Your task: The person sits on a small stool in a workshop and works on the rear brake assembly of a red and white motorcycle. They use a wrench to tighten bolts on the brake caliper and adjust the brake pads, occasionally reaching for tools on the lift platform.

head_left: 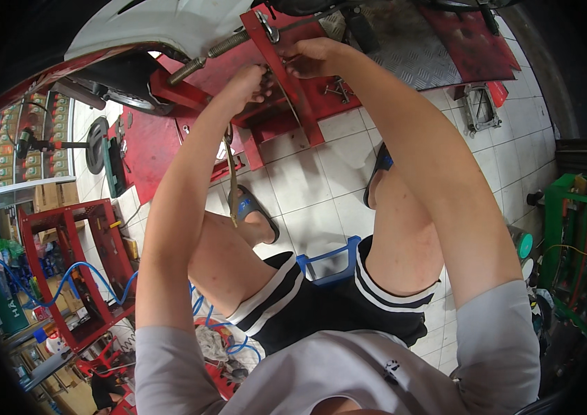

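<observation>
My left hand (252, 88) is at the red metal stand (271, 52), left of its upright bar, fingers curled on something small and dark I cannot make out. My right hand (307, 57) reaches to the bar's right side, fingers curled, what they hold partly hidden. A metal coil spring (228, 43) lies at a slant near the top of the bar, under the white vehicle body panel (120, 28). A long, narrow yellowish metal piece (231, 180) hangs down beside my left forearm. Several small tools (337, 90) lie on the red platform.
A blue stool (328, 259) is between my legs on the tiled floor (328, 166). Left are a red wheeled cart (72, 218), blue coiled hose (100, 280) and shelves of bottles (27, 138). Right are a green rack (563, 207) and a metal jack-like device (480, 111).
</observation>
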Tool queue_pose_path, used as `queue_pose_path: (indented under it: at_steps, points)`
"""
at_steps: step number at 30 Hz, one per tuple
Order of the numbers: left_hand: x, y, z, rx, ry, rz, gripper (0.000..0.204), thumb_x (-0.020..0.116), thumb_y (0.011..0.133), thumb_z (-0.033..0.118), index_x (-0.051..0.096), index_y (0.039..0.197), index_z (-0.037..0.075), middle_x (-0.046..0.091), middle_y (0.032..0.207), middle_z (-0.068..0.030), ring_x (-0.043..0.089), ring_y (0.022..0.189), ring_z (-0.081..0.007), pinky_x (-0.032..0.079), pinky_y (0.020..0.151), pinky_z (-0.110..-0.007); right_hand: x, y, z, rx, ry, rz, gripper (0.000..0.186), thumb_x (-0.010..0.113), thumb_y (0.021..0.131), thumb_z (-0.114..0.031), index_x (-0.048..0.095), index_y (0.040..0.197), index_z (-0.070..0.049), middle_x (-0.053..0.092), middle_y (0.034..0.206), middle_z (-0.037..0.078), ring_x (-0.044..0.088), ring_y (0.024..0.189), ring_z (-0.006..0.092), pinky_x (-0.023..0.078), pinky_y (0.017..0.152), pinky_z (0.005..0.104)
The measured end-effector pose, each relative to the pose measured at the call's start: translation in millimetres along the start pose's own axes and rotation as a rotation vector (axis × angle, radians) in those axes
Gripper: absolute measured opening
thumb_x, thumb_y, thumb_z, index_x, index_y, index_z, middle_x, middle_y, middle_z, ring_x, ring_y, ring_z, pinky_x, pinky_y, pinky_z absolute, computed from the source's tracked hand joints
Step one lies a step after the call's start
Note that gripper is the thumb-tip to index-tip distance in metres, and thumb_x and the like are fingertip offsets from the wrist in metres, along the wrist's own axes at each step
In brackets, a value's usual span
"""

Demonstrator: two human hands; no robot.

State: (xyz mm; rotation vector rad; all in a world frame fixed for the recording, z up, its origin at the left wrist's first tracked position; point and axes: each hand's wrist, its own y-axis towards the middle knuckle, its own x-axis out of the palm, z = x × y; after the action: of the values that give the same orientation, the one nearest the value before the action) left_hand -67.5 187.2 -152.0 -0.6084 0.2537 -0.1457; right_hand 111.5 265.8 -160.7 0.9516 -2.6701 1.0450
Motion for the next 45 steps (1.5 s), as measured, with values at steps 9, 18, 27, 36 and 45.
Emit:
queue_pose_path:
  at_steps: [9,18,27,36,45]
  points:
    - [-2.4,-0.5,-0.9,-0.003,-0.013,-0.014,0.021,0.034,0.093,0.026,0.051,0.096,0.014,0.053,0.078,0.0030,0.049,0.067,-0.0102,0.038,0.065,-0.027,-1.0,-0.4,-0.1,0.031,0.028,-0.073,0.010,0.057,0.083,-0.002,0.059,0.093,-0.002,0.060,0.082,0.005,0.057,0.071,0.0124,0.050,0.066,0.0239]
    - [0.9,-1.3,3.2,-0.025,0.004,0.016,0.021,0.036,0.093,0.025,0.053,0.096,0.014,0.055,0.078,0.0028,0.049,0.067,-0.0107,0.038,0.065,-0.028,-1.5,3.2,1.4,-0.007,0.033,-0.017,0.012,0.058,0.080,-0.006,0.062,0.090,-0.001,0.062,0.080,0.006,0.059,0.065,0.0139,0.053,0.060,0.0249]
    - [0.4,-1.2,2.5,-0.013,-0.004,0.018,0.022,0.036,0.092,0.024,0.053,0.098,0.013,0.055,0.079,0.0024,0.049,0.067,-0.0113,0.038,0.064,-0.028,3.6,-3.8,-1.3,-0.029,-0.014,0.010,0.011,0.059,0.084,-0.011,0.061,0.091,-0.003,0.061,0.080,0.004,0.059,0.067,0.0117,0.051,0.060,0.0236]
    - [0.9,0.5,3.3,-0.017,0.000,0.011,0.023,0.036,0.093,0.024,0.053,0.101,0.012,0.054,0.080,0.0023,0.050,0.069,-0.0114,0.038,0.064,-0.028,1.4,-9.0,-0.5,-0.085,-0.073,-0.019,0.009,0.058,0.085,-0.010,0.060,0.090,-0.003,0.060,0.076,0.004,0.057,0.064,0.0111,0.050,0.061,0.0237]
    - [2.6,2.7,5.2,-0.027,0.011,0.040,0.023,0.037,0.093,0.024,0.055,0.101,0.011,0.054,0.081,0.0022,0.051,0.068,-0.0114,0.039,0.063,-0.027,-2.8,-2.9,0.7,-0.124,-0.137,0.019,0.012,0.056,0.082,-0.009,0.060,0.091,-0.002,0.061,0.079,0.006,0.058,0.065,0.0133,0.052,0.061,0.0244]
